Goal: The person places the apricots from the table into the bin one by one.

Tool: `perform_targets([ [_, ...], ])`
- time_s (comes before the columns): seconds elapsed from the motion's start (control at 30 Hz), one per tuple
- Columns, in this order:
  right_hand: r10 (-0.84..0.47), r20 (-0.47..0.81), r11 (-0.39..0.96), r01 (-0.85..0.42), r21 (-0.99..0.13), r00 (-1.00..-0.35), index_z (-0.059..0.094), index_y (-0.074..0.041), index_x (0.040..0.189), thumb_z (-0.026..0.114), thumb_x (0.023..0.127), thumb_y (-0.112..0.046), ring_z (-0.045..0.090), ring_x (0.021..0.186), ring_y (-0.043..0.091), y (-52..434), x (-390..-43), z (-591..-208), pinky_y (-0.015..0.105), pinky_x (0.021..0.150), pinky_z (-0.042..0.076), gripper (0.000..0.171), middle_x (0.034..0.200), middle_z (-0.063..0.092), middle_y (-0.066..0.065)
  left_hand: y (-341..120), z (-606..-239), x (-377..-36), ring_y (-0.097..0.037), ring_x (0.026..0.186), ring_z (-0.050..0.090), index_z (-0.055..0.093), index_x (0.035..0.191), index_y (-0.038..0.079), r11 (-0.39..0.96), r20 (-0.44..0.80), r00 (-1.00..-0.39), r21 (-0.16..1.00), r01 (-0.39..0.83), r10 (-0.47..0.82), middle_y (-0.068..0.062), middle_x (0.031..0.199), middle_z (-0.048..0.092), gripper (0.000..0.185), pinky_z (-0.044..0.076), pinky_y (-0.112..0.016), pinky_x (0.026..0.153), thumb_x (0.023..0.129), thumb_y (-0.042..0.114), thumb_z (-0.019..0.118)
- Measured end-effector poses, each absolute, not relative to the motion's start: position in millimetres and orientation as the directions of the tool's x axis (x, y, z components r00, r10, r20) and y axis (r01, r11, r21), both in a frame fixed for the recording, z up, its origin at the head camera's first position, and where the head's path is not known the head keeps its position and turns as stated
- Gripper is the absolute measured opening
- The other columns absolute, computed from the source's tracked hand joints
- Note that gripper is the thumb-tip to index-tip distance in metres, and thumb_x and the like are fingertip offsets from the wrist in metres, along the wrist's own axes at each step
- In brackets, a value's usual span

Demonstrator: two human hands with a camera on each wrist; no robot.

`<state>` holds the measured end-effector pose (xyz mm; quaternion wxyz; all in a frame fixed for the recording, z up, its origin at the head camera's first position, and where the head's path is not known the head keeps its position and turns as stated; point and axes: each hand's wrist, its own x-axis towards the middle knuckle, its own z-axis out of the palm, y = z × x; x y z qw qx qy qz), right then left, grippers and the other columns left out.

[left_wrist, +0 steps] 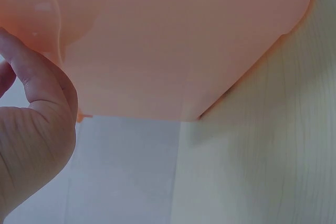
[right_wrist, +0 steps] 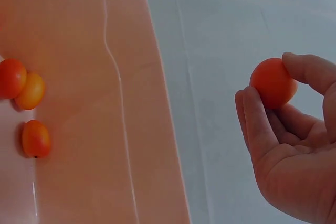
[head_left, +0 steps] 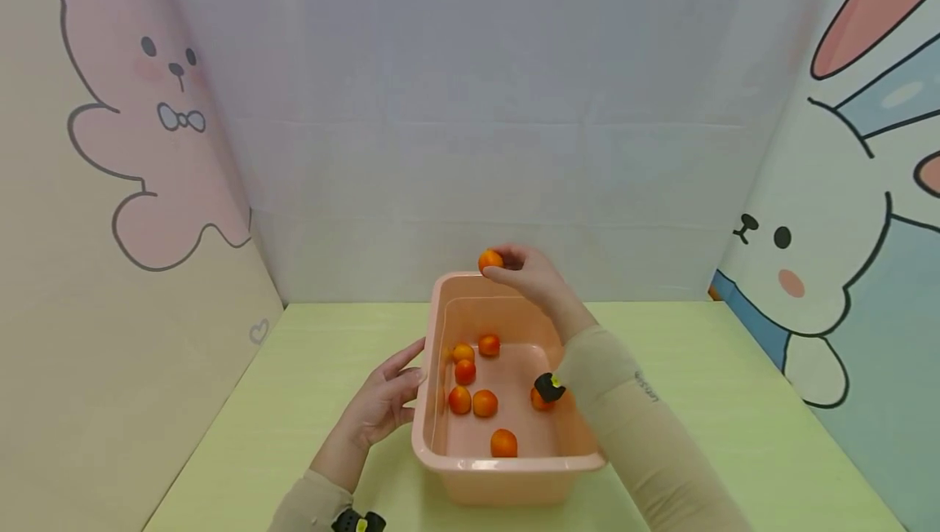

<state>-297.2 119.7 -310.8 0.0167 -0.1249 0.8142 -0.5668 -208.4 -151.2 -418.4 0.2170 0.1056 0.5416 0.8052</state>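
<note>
A pink plastic tub (head_left: 507, 467) stands on the green table with several small orange fruits (head_left: 485, 402) lying on its bottom. My right hand (head_left: 525, 271) hovers above the tub's far rim and pinches one orange fruit (head_left: 489, 260) between thumb and fingertips; the right wrist view shows that fruit (right_wrist: 273, 83) in the right hand (right_wrist: 294, 145), with the tub wall (right_wrist: 94, 103) to its left. My left hand (head_left: 385, 401) rests with straight fingers against the tub's left outer wall. In the left wrist view the left hand (left_wrist: 31, 129) lies against the pink wall (left_wrist: 173, 40).
The table (head_left: 734, 401) is boxed in by a white back wall and cartoon rabbit panels on the left (head_left: 147, 148) and right (head_left: 844, 230). A black and yellow wrist strap (head_left: 549, 386) shows on my right forearm over the tub.
</note>
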Motion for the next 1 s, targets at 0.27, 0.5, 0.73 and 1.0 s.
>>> perform_targets([
  [0.27, -0.207, -0.014, 0.29, -0.048, -0.956, -0.978, 0.059, -0.009, 0.131, 0.072, 0.091, -0.03, 0.054, 0.113, 0.029, 122.6, -302.8, -331.7, 0.041, 0.104, 0.044, 0.046, 0.126, 0.06, 0.009, -149.5, -419.7, -209.2, -0.015, 0.089, 0.067, 0.021, 0.158, 0.008, -0.314, -0.067, -0.883, 0.92, -0.236, 0.465, -0.002, 0.105, 0.065, 0.065, 0.06, -0.036, 0.074, 0.101, 0.005, 0.052],
  [0.5, -0.25, -0.073, 0.293, -0.003, -0.956, -0.966, 0.057, -0.007, 0.133, 0.074, 0.09, -0.022, 0.052, 0.116, 0.03, 123.4, -307.1, -344.1, 0.043, 0.107, 0.042, 0.048, 0.129, 0.058, 0.01, -148.9, -419.9, -210.0, -0.015, 0.088, 0.067, 0.021, 0.158, 0.009, -0.308, -0.081, -0.886, 0.92, -0.243, 0.458, -0.003, 0.105, 0.065, 0.065, 0.06, -0.036, 0.074, 0.101, 0.005, 0.051],
  [0.73, -0.301, -0.179, 0.314, 0.08, -0.946, -0.937, 0.059, -0.006, 0.13, 0.072, 0.089, -0.011, 0.052, 0.113, 0.028, 118.7, -305.0, -351.2, 0.04, 0.103, 0.046, 0.043, 0.125, 0.059, 0.01, -148.4, -422.1, -211.8, -0.014, 0.085, 0.067, 0.02, 0.158, 0.006, -0.325, -0.057, -0.88, 0.916, -0.234, 0.472, -0.003, 0.102, 0.065, 0.065, 0.061, -0.033, 0.071, 0.1, 0.004, 0.051],
  [1.0, -0.324, -0.361, 0.413, 0.212, -0.886, -0.875, 0.063, -0.009, 0.125, 0.071, 0.085, -0.005, 0.051, 0.116, 0.032, 115.8, -300.7, -355.1, 0.039, 0.097, 0.05, 0.042, 0.121, 0.06, 0.008, -148.8, -420.7, -211.7, -0.014, 0.087, 0.067, 0.021, 0.158, 0.007, -0.328, -0.062, -0.884, 0.915, -0.236, 0.464, -0.003, 0.103, 0.065, 0.065, 0.061, -0.034, 0.072, 0.1, 0.004, 0.052],
])
